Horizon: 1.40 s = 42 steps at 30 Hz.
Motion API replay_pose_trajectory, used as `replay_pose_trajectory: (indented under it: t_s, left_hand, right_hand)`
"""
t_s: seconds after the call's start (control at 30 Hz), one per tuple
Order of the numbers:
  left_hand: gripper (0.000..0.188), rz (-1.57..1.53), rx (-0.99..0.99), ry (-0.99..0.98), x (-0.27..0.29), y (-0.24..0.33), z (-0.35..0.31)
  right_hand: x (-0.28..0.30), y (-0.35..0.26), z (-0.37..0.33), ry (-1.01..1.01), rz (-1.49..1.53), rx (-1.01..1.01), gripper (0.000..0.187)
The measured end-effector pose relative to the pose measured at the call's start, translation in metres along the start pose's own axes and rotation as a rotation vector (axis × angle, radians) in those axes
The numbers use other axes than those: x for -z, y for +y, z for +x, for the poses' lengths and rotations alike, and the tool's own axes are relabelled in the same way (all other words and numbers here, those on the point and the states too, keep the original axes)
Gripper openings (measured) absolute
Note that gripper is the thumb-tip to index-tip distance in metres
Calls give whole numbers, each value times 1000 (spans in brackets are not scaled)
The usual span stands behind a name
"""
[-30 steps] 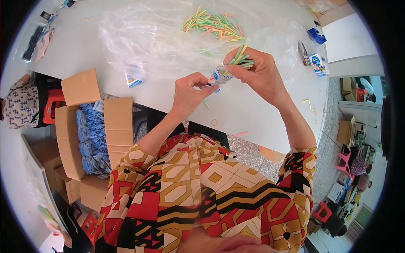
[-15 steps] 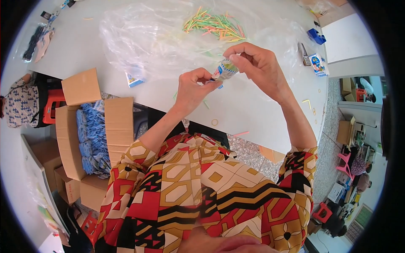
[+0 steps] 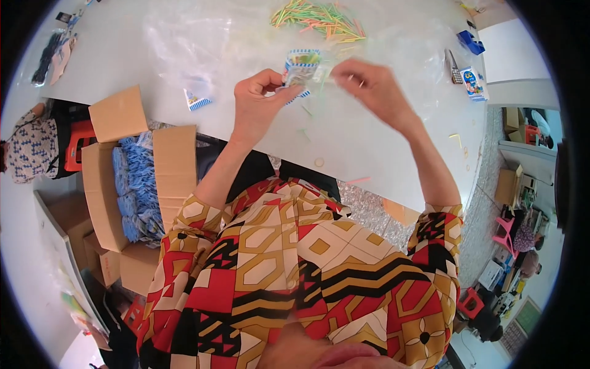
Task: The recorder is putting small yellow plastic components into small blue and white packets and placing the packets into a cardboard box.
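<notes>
My left hand (image 3: pixel 255 107) pinches the lower part of a small clear packet (image 3: pixel 303 69) with blue-and-white striped edges, above the table. Something green shows inside near its top. To the packet's right hovers my right hand (image 3: pixel 376 92), apart from it, with its curled fingers smeared by motion; whether they hold anything cannot be made out. Beyond both hands lies a heap of thin green, yellow and pink sticks (image 3: pixel 316 21) on a crumpled clear plastic sheet (image 3: pixel 196 46). A few loose green sticks (image 3: pixel 306 111) lie near the packet.
Another striped packet (image 3: pixel 198 100) lies left of my left hand. An open cardboard box (image 3: pixel 175 175) of blue bundles (image 3: pixel 140 197) stands at the left. Toward the table's right edge are a blue-and-white carton (image 3: pixel 474 85), a blue tape dispenser (image 3: pixel 471 43) and rubber bands (image 3: pixel 465 152).
My right hand has come off the packet and moved slightly right. The packet now stands more upright in my left hand, which has shifted left. The whole view has tilted slightly.
</notes>
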<state>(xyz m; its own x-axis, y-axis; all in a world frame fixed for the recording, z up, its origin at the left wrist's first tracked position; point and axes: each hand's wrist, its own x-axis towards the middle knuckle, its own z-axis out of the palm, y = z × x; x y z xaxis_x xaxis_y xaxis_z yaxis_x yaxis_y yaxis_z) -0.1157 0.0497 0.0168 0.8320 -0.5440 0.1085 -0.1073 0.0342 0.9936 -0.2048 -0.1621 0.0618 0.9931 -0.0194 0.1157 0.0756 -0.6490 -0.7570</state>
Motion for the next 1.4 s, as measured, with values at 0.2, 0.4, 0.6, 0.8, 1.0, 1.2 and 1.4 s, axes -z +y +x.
replay_pose_trajectory:
  t_s: [0.2,0.4,0.6,0.8,1.0,1.2,1.4]
  left_hand:
    - [11,-4,26,14,10,0,-13]
    - [9,-16,11,29,13,2,-19]
    - [11,-24,36,5,9,-3,-23]
    - [13,-9,-14,-29,7,-15,-25]
    - [14,61,-64,-46,-3,-14,-26]
    - [13,60,-68,-50,1,-10,-27]
    - [11,-17,6,-12,9,-7,-22]
  right_hand:
    - [-71,24,-10,-71,-312,23,17]
    - [-61,42,0,13,-642,170,27]
    - [-52,50,2,79,-548,286,20]
    - [0,-36,-3,275,213,30,12]
    - [2,-60,-7,182,360,93,14]
    - [1,-63,-10,146,233,18,19]
    - [-12,0,-42,-63,-188,54,24]
